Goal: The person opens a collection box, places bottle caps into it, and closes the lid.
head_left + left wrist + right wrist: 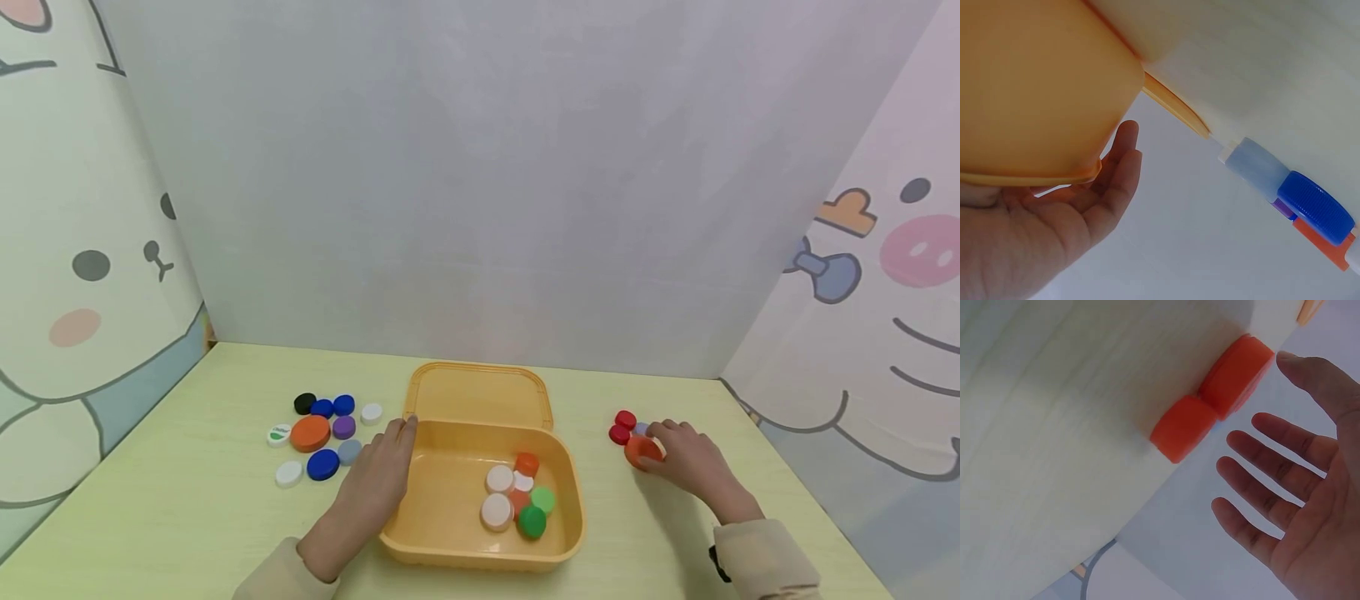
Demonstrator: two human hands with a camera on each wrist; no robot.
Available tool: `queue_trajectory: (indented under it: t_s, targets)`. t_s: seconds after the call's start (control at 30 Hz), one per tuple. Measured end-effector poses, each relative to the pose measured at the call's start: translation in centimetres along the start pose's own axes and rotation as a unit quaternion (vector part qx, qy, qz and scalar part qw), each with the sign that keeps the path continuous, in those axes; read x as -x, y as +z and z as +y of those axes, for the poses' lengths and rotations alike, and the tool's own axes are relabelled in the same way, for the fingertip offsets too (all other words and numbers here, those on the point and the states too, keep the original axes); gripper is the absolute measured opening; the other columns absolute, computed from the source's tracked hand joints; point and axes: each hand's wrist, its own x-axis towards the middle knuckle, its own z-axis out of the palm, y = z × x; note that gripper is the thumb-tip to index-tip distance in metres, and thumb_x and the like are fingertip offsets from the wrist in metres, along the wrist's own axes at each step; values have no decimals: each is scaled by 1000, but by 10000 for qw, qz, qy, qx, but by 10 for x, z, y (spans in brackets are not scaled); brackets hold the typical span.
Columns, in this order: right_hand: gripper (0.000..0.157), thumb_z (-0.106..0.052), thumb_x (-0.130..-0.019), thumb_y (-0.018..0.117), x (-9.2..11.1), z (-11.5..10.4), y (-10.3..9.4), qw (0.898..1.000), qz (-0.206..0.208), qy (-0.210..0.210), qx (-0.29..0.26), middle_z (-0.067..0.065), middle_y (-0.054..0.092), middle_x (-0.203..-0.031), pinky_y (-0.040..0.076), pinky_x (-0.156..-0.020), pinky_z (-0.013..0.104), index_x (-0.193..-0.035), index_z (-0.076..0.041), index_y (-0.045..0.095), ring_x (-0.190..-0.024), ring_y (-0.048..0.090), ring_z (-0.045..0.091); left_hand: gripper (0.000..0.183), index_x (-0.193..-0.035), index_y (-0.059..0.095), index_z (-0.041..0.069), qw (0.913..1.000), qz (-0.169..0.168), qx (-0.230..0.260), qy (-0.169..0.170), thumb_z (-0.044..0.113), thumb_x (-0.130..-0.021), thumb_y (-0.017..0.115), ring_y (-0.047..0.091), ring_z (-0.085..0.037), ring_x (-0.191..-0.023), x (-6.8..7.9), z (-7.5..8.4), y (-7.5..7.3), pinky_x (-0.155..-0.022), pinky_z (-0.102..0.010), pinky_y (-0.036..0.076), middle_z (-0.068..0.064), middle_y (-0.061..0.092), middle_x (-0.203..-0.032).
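Note:
My left hand (378,471) rests along the left rim of an orange plastic box (442,554), its fingers loosely draped at the edge in the left wrist view. Inside the box lie several bottle caps, among them a dark green cap (532,522) and a white cap (497,512). My right hand (686,458) hovers over a small cap group at the right, fingers spread, nothing between them. Its thumb is right by an orange-red cap (643,452). A smaller red cap (1185,428) shows beside that one in the right wrist view. Two red caps (626,419) and a light blue cap (640,428) sit behind.
The flat orange lid (480,396) lies behind the box. At the left several caps are spread on the table (187,500), such as an orange cap (311,433), a blue cap (323,465) and a black cap (305,403). A grey curtain (480,183) closes off the back.

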Motion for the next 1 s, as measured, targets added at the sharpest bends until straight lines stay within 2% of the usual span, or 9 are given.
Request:
queue_trajectory:
  t_s: [0.1, 0.3, 0.5, 0.73, 1.0]
  targets:
    - [43, -34, -69, 76, 0, 5, 4, 9999, -106, 83, -32, 4, 57, -81, 39, -56, 36, -96, -5, 60, -70, 46, 19, 51, -132, 41, 1, 10000, -24, 5, -4, 0, -84, 60, 56, -28, -93, 0, 0, 0, -80, -39, 52, -17, 49, -123]
    - [35, -34, -70, 76, 0, 10, 11, 9994, -279, 198, -23, -1, 46, -70, 33, -53, 30, -85, -10, 55, -66, 41, 17, 52, -132, 41, 1, 10000, -54, -10, 4, 0, -84, 60, 56, -27, -92, 0, 0, 0, -79, -39, 52, -17, 48, -123]
    - [41, -36, -71, 75, 0, 9, 12, 9994, -277, 193, -43, 0, 44, -70, 30, -53, 30, -89, -6, 54, -66, 40, 17, 51, -132, 41, 1, 10000, -24, -28, 0, 0, -85, 60, 56, -27, -93, 1, 1, 0, -80, -39, 52, -17, 49, -123]
    - [53, -39, -72, 73, -3, 10, 14, 9974, -572, 432, -122, 3, 51, -77, 35, -55, 31, -101, 2, 54, -70, 43, 20, 52, -132, 41, 2, 10000, 13, -44, 33, 1, -84, 60, 56, -27, -92, 1, 0, 2, -79, -39, 52, -17, 49, -123]
    - [49, -39, -70, 74, -5, 9, 14, 9978, -460, 429, -203, 0, 47, -74, 33, -54, 29, -96, -4, 53, -70, 42, 18, 51, -132, 41, 2, 9999, 62, -96, 63, 1, -84, 61, 56, -27, -93, 1, 0, 3, -79, -39, 52, -17, 49, -123]
